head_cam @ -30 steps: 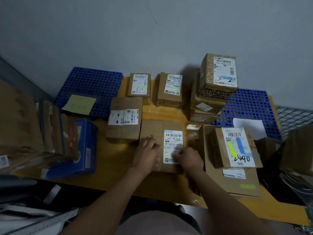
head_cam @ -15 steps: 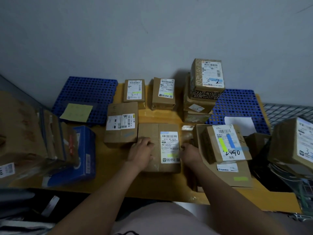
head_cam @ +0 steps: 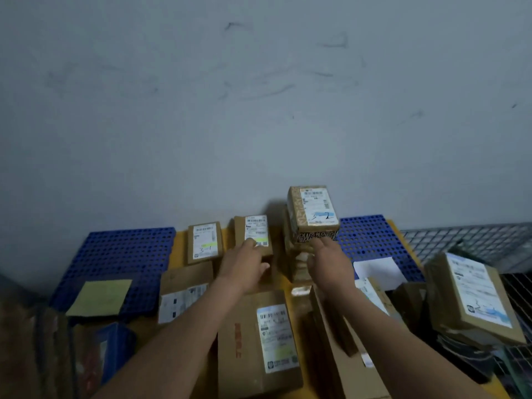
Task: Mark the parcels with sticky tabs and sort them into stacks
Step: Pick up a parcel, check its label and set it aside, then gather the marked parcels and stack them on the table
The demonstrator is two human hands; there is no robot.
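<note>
Far left, a yellow note (head_cam: pixel 99 296) on a blue mat (head_cam: pixel 126 254). Next, left hand (head_cam: pixel 244 266), fingers (head_cam: pixel 250 243) stretched loosely over a small box (head_cam: pixel 256 230) at the back of the yellow surface (head_cam: pixel 181 254). Nearer, between the forearms, a labelled parcel (head_cam: pixel 247 341) lying flat. Then right hand (head_cam: pixel 331 260) at the stack of boxes (head_cam: pixel 312 214), fingers' grip impossible to tell.

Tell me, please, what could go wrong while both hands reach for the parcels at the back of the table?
1. The right hand is at the tall stack; a nudge could topple its top box, marked 3-2.
2. The left hand lies on the small parcel, fingers near its green tab; rubbing might peel it.
3. The large parcel on the right lies tilted on a dark pile and might slide.
</note>
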